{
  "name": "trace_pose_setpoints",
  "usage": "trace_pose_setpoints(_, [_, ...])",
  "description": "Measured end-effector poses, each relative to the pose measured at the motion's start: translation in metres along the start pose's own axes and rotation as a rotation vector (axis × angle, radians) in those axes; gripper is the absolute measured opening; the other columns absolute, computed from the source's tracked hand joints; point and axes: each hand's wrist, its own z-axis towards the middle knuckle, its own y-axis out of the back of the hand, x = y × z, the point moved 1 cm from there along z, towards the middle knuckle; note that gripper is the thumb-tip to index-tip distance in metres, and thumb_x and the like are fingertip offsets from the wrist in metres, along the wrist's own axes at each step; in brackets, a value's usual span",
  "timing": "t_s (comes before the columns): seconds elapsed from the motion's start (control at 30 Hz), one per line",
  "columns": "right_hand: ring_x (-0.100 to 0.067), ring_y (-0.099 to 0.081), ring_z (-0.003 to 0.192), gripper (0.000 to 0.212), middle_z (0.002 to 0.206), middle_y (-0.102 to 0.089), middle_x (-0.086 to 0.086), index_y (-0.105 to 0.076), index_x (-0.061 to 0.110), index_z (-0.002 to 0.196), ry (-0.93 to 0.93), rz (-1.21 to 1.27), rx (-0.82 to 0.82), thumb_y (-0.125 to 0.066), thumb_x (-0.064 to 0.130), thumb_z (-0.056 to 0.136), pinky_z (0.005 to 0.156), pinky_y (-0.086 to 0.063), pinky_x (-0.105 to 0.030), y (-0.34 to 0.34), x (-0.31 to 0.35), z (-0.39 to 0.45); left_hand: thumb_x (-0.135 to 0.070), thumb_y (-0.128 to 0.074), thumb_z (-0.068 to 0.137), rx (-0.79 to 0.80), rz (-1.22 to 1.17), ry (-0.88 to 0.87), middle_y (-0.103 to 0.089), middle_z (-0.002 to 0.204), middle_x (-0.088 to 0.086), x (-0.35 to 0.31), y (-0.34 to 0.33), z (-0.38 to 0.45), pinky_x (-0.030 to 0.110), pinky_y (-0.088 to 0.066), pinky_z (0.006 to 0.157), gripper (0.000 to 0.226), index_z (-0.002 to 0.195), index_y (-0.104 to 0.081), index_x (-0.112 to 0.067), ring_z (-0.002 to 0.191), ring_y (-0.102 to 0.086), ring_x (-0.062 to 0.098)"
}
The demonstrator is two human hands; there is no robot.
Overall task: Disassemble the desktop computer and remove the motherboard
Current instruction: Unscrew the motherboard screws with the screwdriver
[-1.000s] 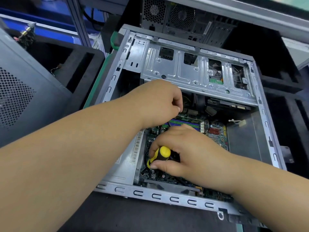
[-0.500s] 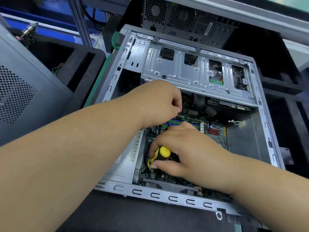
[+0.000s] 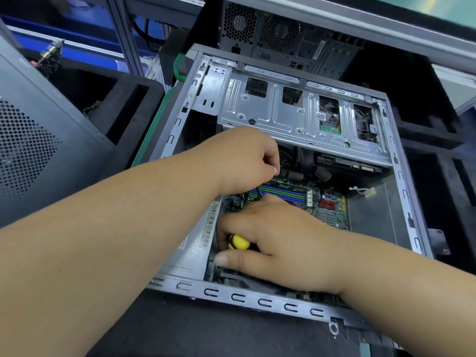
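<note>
Far left, a grey side panel (image 3: 38, 140) leans up beside the black foam tray (image 3: 128, 99). Nothing for you there.

Moving in: your left hand (image 3: 242, 161) reaches across the open computer case (image 3: 409, 199), fingers curled down behind the knuckles near the connectors at the top of the board. Whether they are pinching a plug or a cable, I cannot tell; the fingertips are hidden.

Now your right hand (image 3: 278, 235), low in the case, wrapped round the yellow-handled screwdriver (image 3: 239, 243), thumb stretched out beneath it. The tip is out of sight, probably down on a mounting screw near the lower left corner of the board.

The motherboard (image 3: 332, 210) lies flat on the case floor, under the silver drive cage (image 3: 296, 117) at its far edge, with the purple and green memory slots (image 3: 280, 191) just beyond your knuckles.

It should be light but thin, stiff and easy to crack or scratch. When it is free, take it by the bare edges, never by the slots or small parts, and slide it out level so that nothing snags on the cage.

Right side: bare metal floor and a white cable clip (image 3: 363, 191).
</note>
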Motion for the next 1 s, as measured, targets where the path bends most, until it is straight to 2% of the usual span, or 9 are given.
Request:
trace_pose_setpoints(0.07, [-0.013, -0.052, 0.080, 0.033, 0.077, -0.058, 0.008, -0.052, 0.024, 0.094, 0.000, -0.046, -0.021, -0.039, 0.055, 0.096, 0.091, -0.036, -0.038, -0.002, 0.000, 0.001, -0.027, -0.060, 0.086, 0.002, -0.010, 0.007, -0.066, 0.083, -0.019, 0.000, 0.000, 0.000, 0.020, -0.047, 0.067, 0.013, 0.085, -0.071, -0.033, 0.078, -0.058, -0.001])
trace_pose_setpoints(0.13, [-0.016, -0.053, 0.082, 0.029, 0.084, -0.061, 0.005, -0.047, 0.024, 0.100, -0.031, -0.063, -0.040, -0.037, 0.051, 0.096, 0.093, -0.035, -0.039, -0.004, -0.002, 0.003, -0.028, -0.061, 0.086, 0.001, -0.023, 0.016, -0.066, 0.082, -0.018, 0.000, 0.001, 0.000, 0.022, -0.048, 0.067, 0.012, 0.084, -0.071, -0.033, 0.076, -0.059, -0.001])
trace_pose_setpoints(0.23, [-0.016, -0.052, 0.084, 0.021, 0.089, -0.061, 0.003, -0.044, 0.024, 0.102, -0.043, -0.047, -0.034, -0.042, 0.044, 0.098, 0.096, -0.033, -0.037, -0.003, -0.004, 0.002, -0.028, -0.061, 0.086, 0.002, -0.027, 0.021, -0.066, 0.081, -0.017, -0.001, 0.001, -0.001, 0.023, -0.050, 0.069, 0.011, 0.084, -0.071, -0.032, 0.076, -0.059, 0.000])
trace_pose_setpoints(0.4, [-0.012, -0.044, 0.087, 0.008, 0.088, -0.057, 0.005, -0.046, 0.024, 0.097, -0.018, -0.009, 0.026, -0.052, 0.029, 0.095, 0.092, -0.029, -0.033, 0.006, -0.007, -0.002, -0.029, -0.061, 0.085, 0.017, 0.008, 0.029, -0.066, 0.081, -0.017, -0.003, 0.000, 0.000, 0.025, -0.050, 0.071, 0.011, 0.082, -0.071, -0.033, 0.078, -0.060, 0.001])
trace_pose_setpoints(0.5, [-0.015, -0.045, 0.082, 0.020, 0.083, -0.056, 0.003, -0.047, 0.022, 0.096, 0.004, -0.086, -0.038, -0.051, 0.041, 0.094, 0.090, -0.032, -0.037, 0.005, -0.009, -0.004, -0.030, -0.061, 0.085, 0.014, 0.011, 0.044, -0.066, 0.080, -0.017, -0.003, 0.000, 0.000, 0.024, -0.050, 0.070, 0.011, 0.081, -0.070, -0.033, 0.077, -0.060, 0.000])
trace_pose_setpoints(0.6, [-0.017, -0.051, 0.078, 0.039, 0.082, -0.060, 0.004, -0.047, 0.021, 0.098, -0.008, -0.169, -0.075, -0.033, 0.057, 0.096, 0.091, -0.034, -0.037, 0.002, -0.009, -0.002, -0.029, -0.061, 0.085, 0.020, 0.008, 0.042, -0.067, 0.081, -0.017, -0.003, 0.000, 0.000, 0.025, -0.050, 0.071, 0.011, 0.082, -0.071, -0.033, 0.079, -0.060, 0.001])
trace_pose_setpoints(0.77, [-0.007, -0.042, 0.081, 0.014, 0.083, -0.052, 0.015, -0.044, 0.027, 0.095, -0.036, 0.052, -0.095, -0.055, 0.036, 0.095, 0.080, -0.027, -0.023, -0.001, -0.009, -0.002, -0.030, -0.061, 0.086, 0.022, -0.022, 0.046, -0.066, 0.082, -0.019, -0.003, 0.000, 0.000, 0.022, -0.047, 0.069, 0.010, 0.083, -0.071, -0.033, 0.080, -0.059, 0.000])
trace_pose_setpoints(0.9, [-0.002, -0.046, 0.091, 0.008, 0.090, -0.053, 0.018, -0.059, 0.025, 0.098, -0.034, 0.119, -0.065, -0.061, 0.025, 0.091, 0.094, -0.036, -0.033, 0.003, -0.009, -0.003, -0.031, -0.062, 0.085, 0.013, -0.053, 0.046, -0.066, 0.080, -0.020, -0.002, 0.000, 0.000, 0.020, -0.044, 0.065, 0.010, 0.081, -0.071, -0.034, 0.076, -0.059, -0.003])
trace_pose_setpoints(1.0, [-0.009, -0.051, 0.097, 0.018, 0.094, -0.059, 0.012, -0.060, 0.028, 0.105, -0.028, -0.008, -0.059, -0.052, 0.040, 0.094, 0.095, -0.034, -0.039, 0.003, -0.009, -0.004, -0.031, -0.062, 0.084, 0.009, -0.056, 0.051, -0.068, 0.082, -0.020, -0.002, -0.001, 0.000, 0.024, -0.050, 0.070, 0.010, 0.080, -0.071, -0.035, 0.078, -0.060, -0.002])
